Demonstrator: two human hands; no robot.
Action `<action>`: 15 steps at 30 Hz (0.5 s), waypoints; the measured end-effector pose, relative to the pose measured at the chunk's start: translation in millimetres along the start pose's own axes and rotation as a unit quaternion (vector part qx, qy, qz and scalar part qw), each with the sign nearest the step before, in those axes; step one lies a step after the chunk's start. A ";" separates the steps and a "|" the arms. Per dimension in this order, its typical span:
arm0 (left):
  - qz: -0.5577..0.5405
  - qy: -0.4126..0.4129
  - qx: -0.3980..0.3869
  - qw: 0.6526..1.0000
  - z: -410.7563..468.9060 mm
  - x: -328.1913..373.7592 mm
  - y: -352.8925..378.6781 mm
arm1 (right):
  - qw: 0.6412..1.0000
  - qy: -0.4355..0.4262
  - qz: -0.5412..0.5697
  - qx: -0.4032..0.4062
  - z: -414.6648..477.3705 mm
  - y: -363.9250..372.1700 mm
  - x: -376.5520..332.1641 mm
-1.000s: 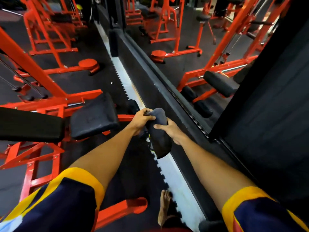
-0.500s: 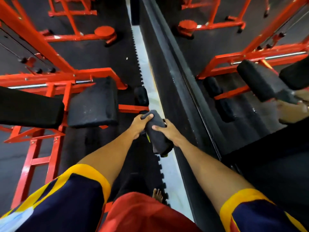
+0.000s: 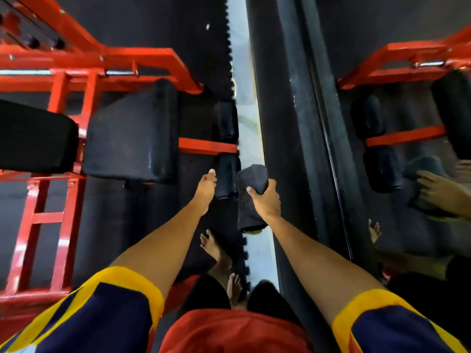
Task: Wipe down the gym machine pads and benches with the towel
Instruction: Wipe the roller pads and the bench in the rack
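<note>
A person's right hand (image 3: 265, 202) grips a rolled dark towel (image 3: 252, 178) just right of the roller pad (image 3: 226, 174); the left hand (image 3: 206, 187) reaches the pad's other side, its grasp unclear.

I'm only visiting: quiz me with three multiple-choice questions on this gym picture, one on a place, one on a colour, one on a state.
1. Where is the towel? A on the seat pad; B in the right hand; C on the floor.
2. What colour is the machine frame? A blue; B white; C orange-red.
3. How is the towel? A spread flat; B bunched up; C draped over the frame.
Answers: B, the right hand grips it; C, its bars are orange-red; B, it hangs bunched from the fist.
</note>
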State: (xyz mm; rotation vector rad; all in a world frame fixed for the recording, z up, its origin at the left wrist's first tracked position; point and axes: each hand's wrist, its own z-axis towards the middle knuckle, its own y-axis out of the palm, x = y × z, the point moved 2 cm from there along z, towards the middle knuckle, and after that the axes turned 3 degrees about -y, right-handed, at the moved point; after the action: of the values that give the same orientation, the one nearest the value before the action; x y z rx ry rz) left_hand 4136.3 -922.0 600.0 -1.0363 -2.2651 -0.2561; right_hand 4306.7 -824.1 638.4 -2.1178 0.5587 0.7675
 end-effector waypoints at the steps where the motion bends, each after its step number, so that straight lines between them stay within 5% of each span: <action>1: -0.002 -0.004 0.006 1.000 8.2 -3.7 -2.0 | 1.000 -0.001 -0.004 -0.005 7.8 5.5 -1.1; 15: -0.010 -0.007 0.072 0.997 194.4 -42.4 30.3 | 0.992 -0.105 -0.067 -0.025 183.5 144.6 72.2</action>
State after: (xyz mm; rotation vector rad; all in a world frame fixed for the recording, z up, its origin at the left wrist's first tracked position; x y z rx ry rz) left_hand 4089.8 -847.3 419.0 -0.9440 -2.2714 -0.0934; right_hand 4209.3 -770.7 420.5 -2.0647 0.2855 0.9223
